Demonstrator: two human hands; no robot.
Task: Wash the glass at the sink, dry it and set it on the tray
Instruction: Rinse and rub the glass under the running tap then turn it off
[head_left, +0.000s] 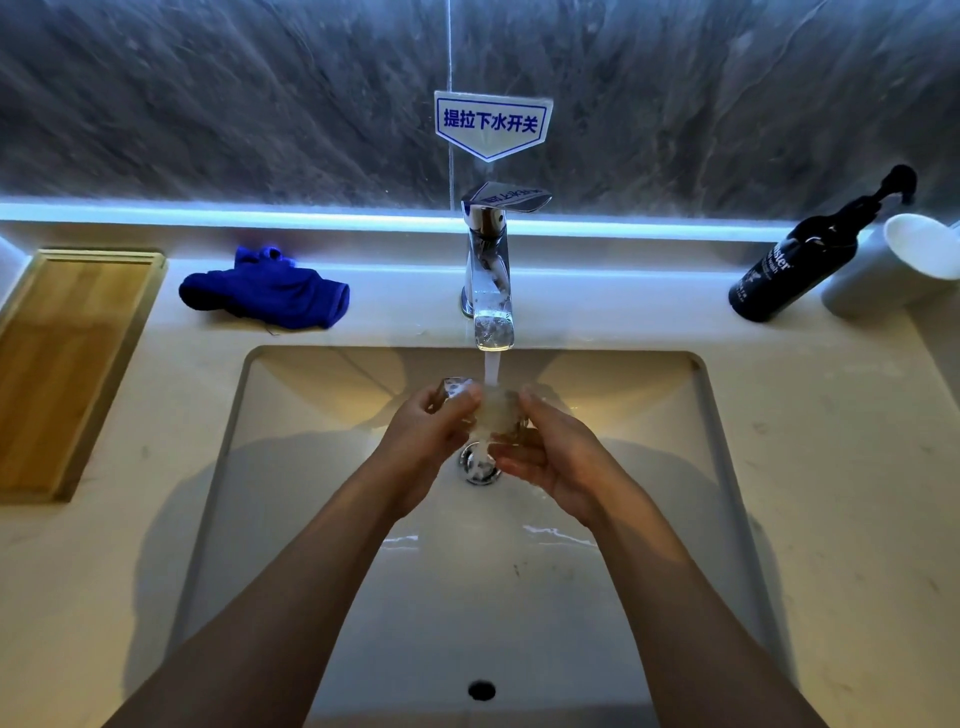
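White counter, sink centre. Both hands over the drain: left hand and right hand grip the glass under the running tap. Blue cloth and wooden tray sit left.

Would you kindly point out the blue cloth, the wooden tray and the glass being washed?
blue cloth (265, 291): head view, middle of the crumpled fabric.
wooden tray (62, 364): head view, bare inner floor.
glass (496, 413): head view, its wet side wall between the two hands.

Tray left of sink, cloth between, behind.
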